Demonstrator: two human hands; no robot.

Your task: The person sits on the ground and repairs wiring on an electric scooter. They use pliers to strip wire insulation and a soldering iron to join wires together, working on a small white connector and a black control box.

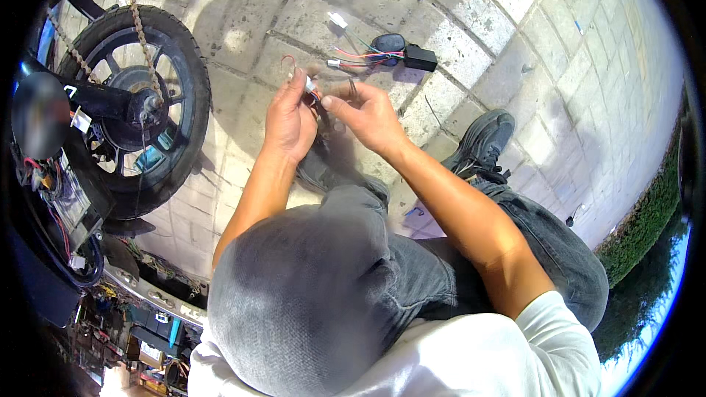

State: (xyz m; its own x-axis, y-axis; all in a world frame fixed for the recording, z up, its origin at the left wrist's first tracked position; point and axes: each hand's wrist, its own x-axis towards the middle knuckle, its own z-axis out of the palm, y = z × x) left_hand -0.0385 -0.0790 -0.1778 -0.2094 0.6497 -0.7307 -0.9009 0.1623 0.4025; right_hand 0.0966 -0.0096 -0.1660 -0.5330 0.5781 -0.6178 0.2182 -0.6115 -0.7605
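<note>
My left hand (289, 126) pinches a small white plastic wire connector (309, 84) between thumb and fingers. Short red and dark wires (316, 94) come out of its lower end, and a thin reddish wire (288, 60) curls above the fingertips. Close beside it, my right hand (368, 119) is closed, thumb against the bent fingers, right at those wires. A slim dark tip (353, 87) shows above its index finger; whether this is a tool or a wire end, I cannot make out. Both hands are over the paving, above my shoe.
On the paving ahead lie a black box (420, 58) with coloured wires, a rounded black part (387, 43) and a loose white connector (337, 20). A spoked wheel (193, 103) with a chain (135, 11) stands at left. A cluttered box of parts (151, 353) is at lower left.
</note>
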